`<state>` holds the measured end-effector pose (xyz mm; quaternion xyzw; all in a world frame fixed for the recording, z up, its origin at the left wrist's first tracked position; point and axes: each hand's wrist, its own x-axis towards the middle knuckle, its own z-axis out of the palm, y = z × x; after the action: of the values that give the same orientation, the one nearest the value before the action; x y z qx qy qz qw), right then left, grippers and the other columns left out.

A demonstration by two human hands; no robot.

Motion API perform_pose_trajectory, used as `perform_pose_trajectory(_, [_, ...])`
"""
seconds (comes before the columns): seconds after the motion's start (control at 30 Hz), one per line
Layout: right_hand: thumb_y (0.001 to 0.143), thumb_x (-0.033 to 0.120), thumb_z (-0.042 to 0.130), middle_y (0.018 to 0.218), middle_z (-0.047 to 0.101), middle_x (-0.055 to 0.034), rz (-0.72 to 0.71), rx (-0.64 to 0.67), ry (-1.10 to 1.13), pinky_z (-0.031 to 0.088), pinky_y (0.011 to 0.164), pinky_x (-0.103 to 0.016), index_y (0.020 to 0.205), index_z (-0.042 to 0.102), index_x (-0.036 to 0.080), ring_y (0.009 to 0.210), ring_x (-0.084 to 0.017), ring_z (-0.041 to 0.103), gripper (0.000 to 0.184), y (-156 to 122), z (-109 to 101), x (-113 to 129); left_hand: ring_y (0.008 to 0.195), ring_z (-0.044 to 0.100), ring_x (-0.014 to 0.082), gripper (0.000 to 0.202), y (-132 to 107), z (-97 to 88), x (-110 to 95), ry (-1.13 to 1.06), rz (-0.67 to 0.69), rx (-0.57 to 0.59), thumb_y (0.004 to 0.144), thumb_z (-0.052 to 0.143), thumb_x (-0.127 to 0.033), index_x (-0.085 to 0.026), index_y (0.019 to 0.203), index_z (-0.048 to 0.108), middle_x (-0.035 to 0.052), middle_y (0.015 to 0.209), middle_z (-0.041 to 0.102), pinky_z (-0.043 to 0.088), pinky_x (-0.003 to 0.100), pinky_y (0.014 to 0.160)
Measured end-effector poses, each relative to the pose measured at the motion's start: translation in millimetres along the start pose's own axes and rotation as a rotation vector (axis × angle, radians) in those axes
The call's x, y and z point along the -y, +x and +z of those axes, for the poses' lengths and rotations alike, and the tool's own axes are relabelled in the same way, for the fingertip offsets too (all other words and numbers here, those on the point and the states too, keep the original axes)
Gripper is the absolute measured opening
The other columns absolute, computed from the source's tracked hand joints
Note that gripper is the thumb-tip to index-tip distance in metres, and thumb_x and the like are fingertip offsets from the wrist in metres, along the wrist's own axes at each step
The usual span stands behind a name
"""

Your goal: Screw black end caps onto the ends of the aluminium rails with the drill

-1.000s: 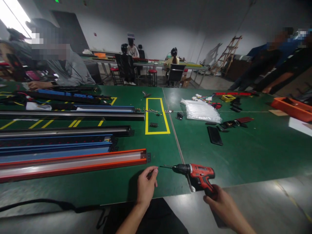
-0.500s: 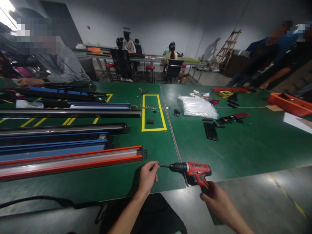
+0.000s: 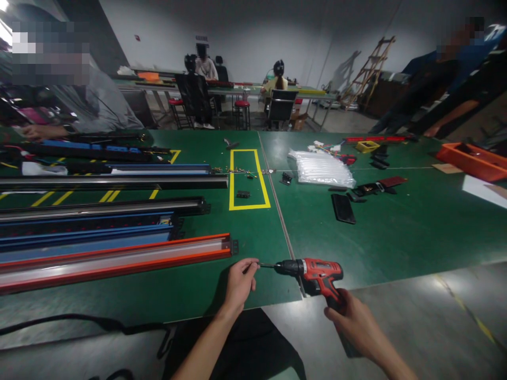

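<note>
A red and black cordless drill (image 3: 322, 270) is held level over the table's near edge, its long thin bit (image 3: 268, 265) pointing left. My right hand (image 3: 352, 319) wraps around the drill's handle from below. At the bit's tip, my left hand (image 3: 241, 282) pinches thumb and forefinger together; what lies between them is too small to make out. Just left of that hand, an orange-edged long profile (image 3: 158, 259) with a dark end piece (image 3: 235, 247) lies on the green table (image 3: 380, 243).
More long profiles, black (image 3: 119, 208) and blue (image 3: 99, 248), fill the left side. Small loose parts and a dark block (image 3: 243, 195) lie by a yellow taped rectangle (image 3: 249, 208). To the right are a plastic-wrapped bundle (image 3: 322, 170), a phone (image 3: 343, 208) and an orange bin (image 3: 471, 161). Co-workers are beyond.
The camera view has shifted slightly, moving the scene up a little. Both hands and the drill keep nearly the same pose, with the left fingers still at the bit's tip.
</note>
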<state>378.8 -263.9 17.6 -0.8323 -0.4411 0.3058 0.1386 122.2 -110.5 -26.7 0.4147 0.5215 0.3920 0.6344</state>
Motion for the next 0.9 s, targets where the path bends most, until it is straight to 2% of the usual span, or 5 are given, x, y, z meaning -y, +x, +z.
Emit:
perform_pose_trajectory(0.27, [0.077, 0.035, 0.057, 0.077, 0.071, -0.0074, -0.011, -0.003, -0.023, 0.039, 0.062, -0.030, 0.103, 0.060, 0.014, 0.071, -0.025, 0.065, 0.033, -1, -1, 1, 0.034, 0.043, 0.0031, 0.050, 0, 2.0, 3, 0.020, 0.033, 0.005, 0.074, 0.071, -0.054, -0.009, 0.096, 0.069, 0.0083, 0.085, 0.070, 0.027, 0.019, 0.035])
perform_pose_trajectory(0.53, [0.077, 0.032, 0.057, 0.076, 0.070, -0.0061, 0.006, 0.015, -0.020, 0.039, 0.061, -0.029, 0.106, 0.060, 0.014, 0.069, -0.023, 0.066, 0.034, -1, -3, 5, 0.035, 0.045, 0.0040, 0.045, 0, -0.3, 8, 0.135, 0.082, 0.011, 0.079, 0.065, -0.052, -0.010, 0.096, 0.068, 0.0104, 0.089, 0.071, 0.031, 0.020, 0.036])
perform_pose_trajectory(0.73, [0.077, 0.037, 0.060, 0.074, 0.070, -0.0044, 0.018, 0.028, 0.017, 0.041, 0.060, -0.029, 0.105, 0.061, 0.014, 0.067, -0.023, 0.066, 0.036, 3, -1, 0, 0.038, 0.049, 0.0057, 0.034, 3, -5.6, 11, 0.297, 0.157, 0.030, 0.087, 0.059, -0.046, -0.015, 0.097, 0.068, 0.0084, 0.092, 0.073, 0.037, 0.021, 0.041])
perform_pose_trajectory(0.9, [0.082, 0.051, 0.060, 0.068, 0.064, -0.0018, 0.020, 0.132, 0.164, 0.043, 0.056, -0.028, 0.095, 0.061, 0.015, 0.061, -0.019, 0.063, 0.038, 14, -2, -3, 0.042, 0.052, 0.0080, 0.025, 3, -10.3, 8, 0.399, 0.214, 0.086, 0.088, 0.058, -0.039, -0.019, 0.098, 0.069, 0.0035, 0.085, 0.071, 0.038, 0.020, 0.043])
